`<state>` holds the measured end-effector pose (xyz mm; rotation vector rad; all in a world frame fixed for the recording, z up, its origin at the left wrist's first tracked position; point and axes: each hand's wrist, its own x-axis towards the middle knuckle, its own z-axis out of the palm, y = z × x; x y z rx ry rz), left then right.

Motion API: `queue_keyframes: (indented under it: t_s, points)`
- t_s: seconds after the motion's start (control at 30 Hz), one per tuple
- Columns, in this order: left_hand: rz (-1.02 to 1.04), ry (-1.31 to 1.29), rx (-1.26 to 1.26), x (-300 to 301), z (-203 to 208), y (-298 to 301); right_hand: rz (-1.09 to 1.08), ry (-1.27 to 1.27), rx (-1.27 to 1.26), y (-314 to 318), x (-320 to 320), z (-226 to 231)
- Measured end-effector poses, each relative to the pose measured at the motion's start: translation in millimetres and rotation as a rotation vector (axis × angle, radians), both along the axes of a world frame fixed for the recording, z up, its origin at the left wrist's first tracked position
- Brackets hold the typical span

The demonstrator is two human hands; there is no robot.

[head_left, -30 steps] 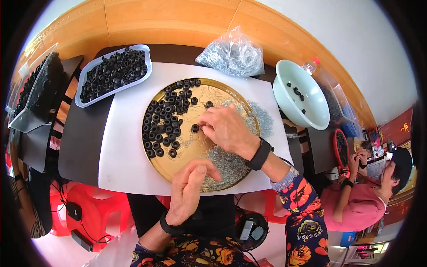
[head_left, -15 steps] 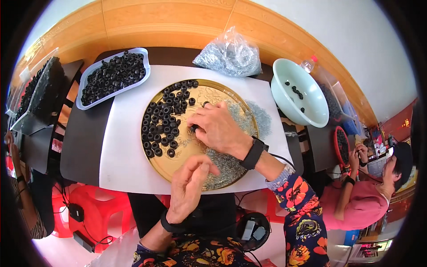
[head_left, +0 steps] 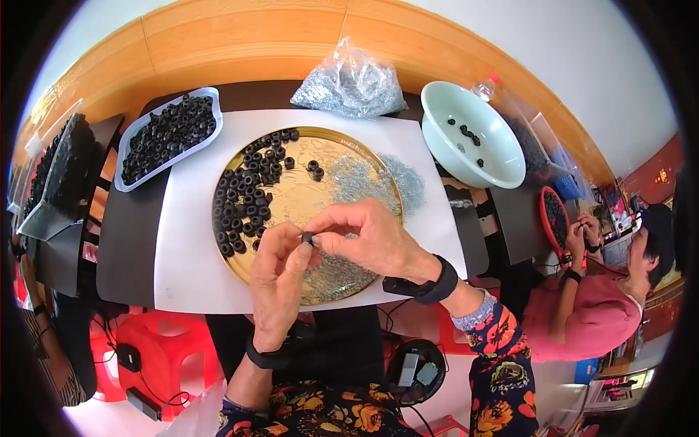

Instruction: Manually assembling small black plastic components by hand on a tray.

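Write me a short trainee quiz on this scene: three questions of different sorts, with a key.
1. True or false: the left hand and right hand meet at one black piece.
2. Fill in: the bowl stands to the ____ of the tray.
3. How full of black pieces is the bowl: A empty; B just a few; C heaped?

Key: 1 true; 2 right; 3 B.

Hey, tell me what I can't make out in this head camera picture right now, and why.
All in the head view:
Black piece: fingertips of the left hand and right hand cover most of it, so its hole doesn't show.
Silvery pieces on the gold tray: too small to tell their shape.
Person at far left: cut off by the picture's dark rim.
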<state>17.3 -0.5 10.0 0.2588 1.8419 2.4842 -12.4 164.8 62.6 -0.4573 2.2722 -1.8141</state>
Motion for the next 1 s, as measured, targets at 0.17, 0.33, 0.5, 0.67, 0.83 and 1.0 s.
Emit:
queue_keyframes:
  t_s: [0.17,0.33,0.5,0.67,0.83,1.0]
  points:
    - [0.005,0.054,-0.105,-1,4,0,-0.038,0.021,0.008,3,1,-3]
    - [-0.006,-0.051,0.012,-3,-1,-6,-0.181,0.255,0.448,13,-35,-4]
    - [0.011,-0.068,0.119,-3,1,-4,-0.003,0.739,0.792,19,-65,-25]
    - [-0.009,-0.075,0.122,-2,-2,-5,0.021,0.737,0.907,1,-69,-32]
    - [-0.013,-0.081,0.091,-4,-2,-8,-0.059,0.581,0.625,-4,-63,-26]
    - [-0.033,-0.131,0.076,-9,2,-4,-0.117,0.152,0.06,-7,-27,-12]
